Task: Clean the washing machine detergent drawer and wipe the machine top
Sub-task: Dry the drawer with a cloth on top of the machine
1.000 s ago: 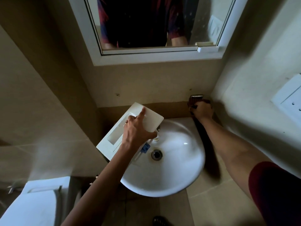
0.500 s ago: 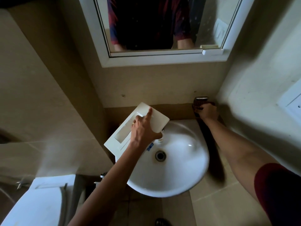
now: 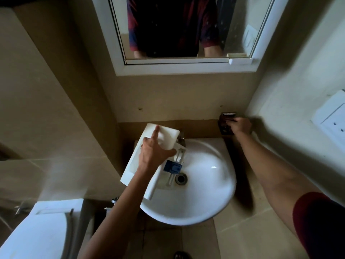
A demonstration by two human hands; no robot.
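place: home bathroom | cues: washbasin, wall mirror, toilet, tiled walls

- Detergent drawer: I log it as plain white, no pattern.
- Insert inside the drawer: mid blue, the only saturated colour I see in the basin.
- Sink: glossy white, one bright highlight.
- Drain ring: dull grey around a dark centre.
- Mirror frame: white.
- Shirt in the reflection: dark navy with maroon bands; I read a check, but the light is dim.
- Sleeve on the right arm: solid maroon.
- Wall tiles: beige to tan, unpatterned.
- Switch plate: white.
- Toilet cistern: white.
- Wall fixture in the corner: dark brown.
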